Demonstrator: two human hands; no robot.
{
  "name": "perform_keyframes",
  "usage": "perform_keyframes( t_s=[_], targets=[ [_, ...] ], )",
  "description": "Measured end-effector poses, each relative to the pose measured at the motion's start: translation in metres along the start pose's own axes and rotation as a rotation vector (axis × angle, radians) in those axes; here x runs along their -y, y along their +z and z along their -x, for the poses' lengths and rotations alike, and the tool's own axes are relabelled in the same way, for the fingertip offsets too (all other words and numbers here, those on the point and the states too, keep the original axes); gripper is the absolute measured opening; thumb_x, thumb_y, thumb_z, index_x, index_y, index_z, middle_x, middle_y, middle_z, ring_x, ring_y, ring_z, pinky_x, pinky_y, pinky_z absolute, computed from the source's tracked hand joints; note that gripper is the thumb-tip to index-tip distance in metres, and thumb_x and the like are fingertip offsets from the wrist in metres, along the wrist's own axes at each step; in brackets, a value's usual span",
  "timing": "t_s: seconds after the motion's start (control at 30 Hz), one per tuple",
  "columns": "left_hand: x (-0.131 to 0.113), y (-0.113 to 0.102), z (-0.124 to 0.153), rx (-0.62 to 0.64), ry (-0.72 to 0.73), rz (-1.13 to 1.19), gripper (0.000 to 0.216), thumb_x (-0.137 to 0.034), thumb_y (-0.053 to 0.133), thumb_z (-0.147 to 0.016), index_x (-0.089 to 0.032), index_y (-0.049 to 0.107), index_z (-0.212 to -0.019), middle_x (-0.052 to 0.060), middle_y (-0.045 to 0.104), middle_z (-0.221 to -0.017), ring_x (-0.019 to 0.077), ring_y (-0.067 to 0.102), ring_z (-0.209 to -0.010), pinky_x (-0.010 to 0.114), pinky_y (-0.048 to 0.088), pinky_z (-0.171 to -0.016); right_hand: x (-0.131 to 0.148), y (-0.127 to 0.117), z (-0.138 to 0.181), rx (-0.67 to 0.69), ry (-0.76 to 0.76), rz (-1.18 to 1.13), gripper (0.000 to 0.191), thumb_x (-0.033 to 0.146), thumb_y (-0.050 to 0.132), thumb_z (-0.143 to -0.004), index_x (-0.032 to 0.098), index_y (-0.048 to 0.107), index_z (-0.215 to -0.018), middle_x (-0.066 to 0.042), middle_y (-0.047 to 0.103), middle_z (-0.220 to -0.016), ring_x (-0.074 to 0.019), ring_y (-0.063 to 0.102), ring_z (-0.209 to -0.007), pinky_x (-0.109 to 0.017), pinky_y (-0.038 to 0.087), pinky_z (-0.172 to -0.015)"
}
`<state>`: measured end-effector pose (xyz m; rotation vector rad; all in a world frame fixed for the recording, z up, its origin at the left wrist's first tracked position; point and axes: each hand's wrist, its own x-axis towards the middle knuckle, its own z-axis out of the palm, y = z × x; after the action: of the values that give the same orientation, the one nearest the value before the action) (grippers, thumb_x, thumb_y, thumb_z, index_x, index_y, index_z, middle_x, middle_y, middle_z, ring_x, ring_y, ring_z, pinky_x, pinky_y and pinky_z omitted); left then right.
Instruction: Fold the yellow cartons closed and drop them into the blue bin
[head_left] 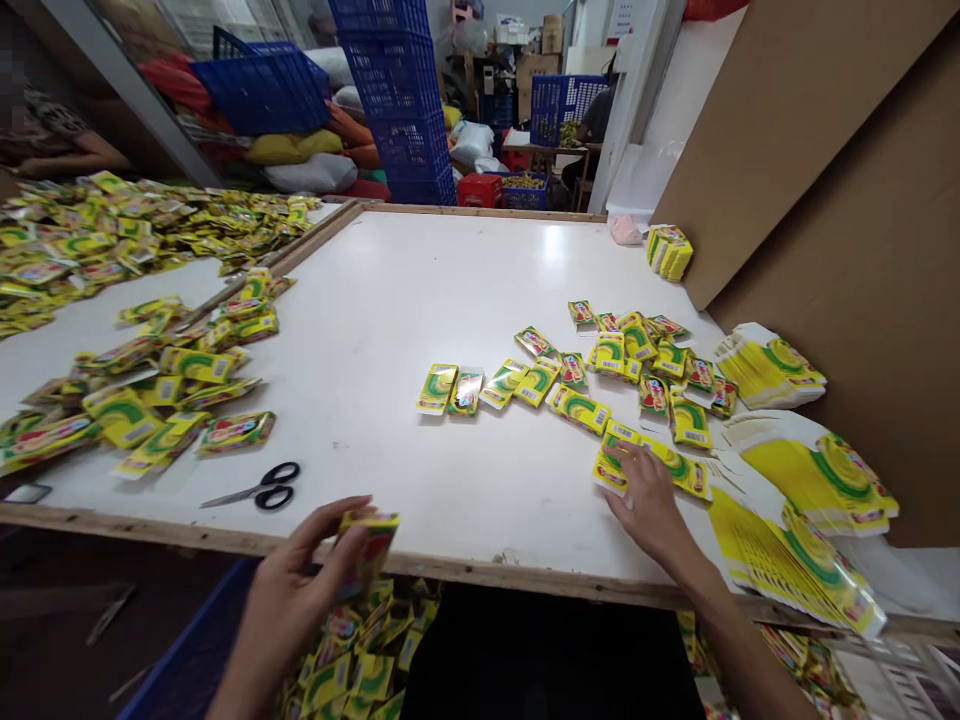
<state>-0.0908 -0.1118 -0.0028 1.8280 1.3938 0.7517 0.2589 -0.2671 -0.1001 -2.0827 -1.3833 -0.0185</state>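
Note:
My left hand [304,575] is closed round a small yellow and green printed box [379,540], just in front of the table's front edge. Over the right part of the table, my right hand [646,500] has its thumb and fingers on another small yellow box [609,478], which lies on the white top. Beside that hand a longer yellow box [682,470] lies flat. More small boxes [437,388] form a loose row leading up to a scattered group. Fans of flat yellow cartons [795,560] are stacked to the right.
Black-handled scissors [259,490] lie at the table's left front, below a heap of boxes [157,400]. A larger pile [112,235] covers the neighbouring table, where another person sits. A blue crate [195,640] of boxes stands below the front edge. Cardboard [840,250] borders the right side.

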Motion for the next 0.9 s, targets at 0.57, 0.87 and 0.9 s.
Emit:
perform_keyframes(
  t_s=[0.57, 0.87, 0.9],
  targets=[
    [-0.031, 0.167, 0.023, 0.575, 0.134, 0.6, 0.039, -0.024, 0.063, -0.082, -0.022, 0.054, -0.12, 0.006, 0.069, -0.098, 0.0217, 0.065, -0.092, 0.035, 0.05, -0.086, 0.07, 0.019, 0.007, 0.03, 0.312, -0.811, 0.024, 0.042, 0.059, -0.085, 0.02, 0.06, -0.095, -0.002, 0.065, -0.075, -0.0178, 0.058, -0.068, -0.028, 0.047, -0.064],
    [-0.019, 0.171, 0.006, 0.592, 0.066, 0.62, 0.018, -0.031, 0.066, -0.08, -0.014, 0.069, -0.086, 0.007, 0.07, -0.087, 0.0209, 0.065, -0.083, 0.03, 0.05, -0.077, 0.06, 0.031, 0.024, 0.165, 0.294, -0.87, 0.025, 0.041, 0.059, -0.086, 0.019, 0.066, -0.09, -0.007, 0.069, -0.088, -0.0222, 0.063, -0.085, -0.033, 0.051, -0.078],
    [-0.021, 0.172, 0.006, 0.575, 0.081, 0.642, 0.017, -0.029, 0.066, -0.08, -0.015, 0.069, -0.089, 0.007, 0.07, -0.09, 0.021, 0.065, -0.087, 0.03, 0.05, -0.079, 0.061, 0.031, 0.022, 0.157, 0.266, -0.851, 0.024, 0.041, 0.058, -0.086, 0.019, 0.067, -0.087, -0.007, 0.069, -0.087, -0.0223, 0.063, -0.086, -0.033, 0.051, -0.078]
  ],
)
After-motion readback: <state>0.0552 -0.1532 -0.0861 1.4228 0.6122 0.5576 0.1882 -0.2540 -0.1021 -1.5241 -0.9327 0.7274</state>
